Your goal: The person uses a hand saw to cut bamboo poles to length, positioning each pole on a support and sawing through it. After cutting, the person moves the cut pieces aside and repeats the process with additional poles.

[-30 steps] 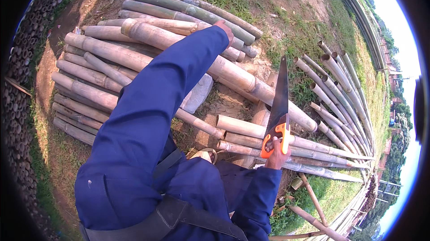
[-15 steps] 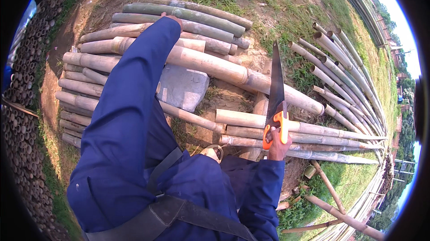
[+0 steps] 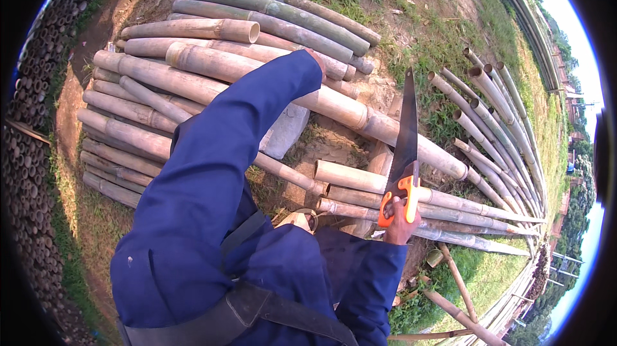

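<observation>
In my right hand is a handsaw, gripped by its orange handle with the dark blade pointing up and away from me. The blade stands in front of a long, thick bamboo pole that runs from upper left to lower right. My left arm reaches across that pole. Only a sliver of my left hand shows past the blue sleeve, close to the pole and the cut pieces; its fingers are hidden. A short bamboo piece with an open end lies on the pile at the upper left.
Many bamboo lengths lie side by side at left. A grey stone block sits under the long pole. Thinner poles extend to the right, and more poles fan out at far right. Stacked bamboo ends line the left edge.
My left arm has swung right, away from the cut pieces at the upper left, where the short piece's open end now shows. My right hand still holds the saw upright. The view has shifted slightly.
</observation>
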Demonstrator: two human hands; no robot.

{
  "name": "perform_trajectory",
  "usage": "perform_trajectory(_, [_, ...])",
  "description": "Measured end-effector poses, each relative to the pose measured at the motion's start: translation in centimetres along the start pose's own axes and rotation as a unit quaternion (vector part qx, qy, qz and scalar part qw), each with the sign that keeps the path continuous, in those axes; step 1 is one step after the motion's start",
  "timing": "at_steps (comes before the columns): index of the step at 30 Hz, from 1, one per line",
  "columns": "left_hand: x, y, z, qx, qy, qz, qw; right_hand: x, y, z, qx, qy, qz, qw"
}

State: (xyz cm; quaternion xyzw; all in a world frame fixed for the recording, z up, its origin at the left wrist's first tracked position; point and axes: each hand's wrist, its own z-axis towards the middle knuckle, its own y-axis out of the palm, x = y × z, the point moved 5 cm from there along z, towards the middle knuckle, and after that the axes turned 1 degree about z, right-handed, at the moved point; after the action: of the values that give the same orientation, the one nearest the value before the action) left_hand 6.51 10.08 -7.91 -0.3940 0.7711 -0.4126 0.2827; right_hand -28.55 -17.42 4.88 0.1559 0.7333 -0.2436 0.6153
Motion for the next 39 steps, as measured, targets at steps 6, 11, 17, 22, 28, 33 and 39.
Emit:
perform_trajectory(6, [-7.7,1.4,-3.0,-0.029,-0.092,-0.034,0.995,-0.4,0.0,0.3,-0.004,0.003,0.002,1.0])
perform_trajectory(11, [-11.3,1.2,-4.2,-0.019,-0.142,-0.061,0.988,0.1,0.1,0.4,-0.023,-0.01,-0.004,1.0])
perform_trajectory(17, [1.5,-5.4,-4.9,0.144,0.098,-0.212,0.962,1.9,-0.3,0.3,-0.014,0.0,0.015,1.0])
perform_trajectory(22, [8.1,-2.3,-6.3,0.15,0.106,-0.088,0.979,3.7,-0.9,0.1,-0.008,-0.007,0.022,1.0])
perform_trajectory(28, [5.7,0.0,-4.7,0.163,0.105,-0.092,0.977,3.0,0.7,-1.6,-0.025,0.002,0.003,1.0])
perform_trajectory(33, [4.8,-0.1,-6.1,0.187,0.098,-0.069,0.975,3.8,2.2,-2.0,0.004,-0.04,-0.037,0.999])
perform_trajectory(39, [5.5,-0.6,-5.7,0.204,0.085,-0.077,0.972,3.3,1.9,-0.1,-0.038,-0.022,-0.055,0.998])
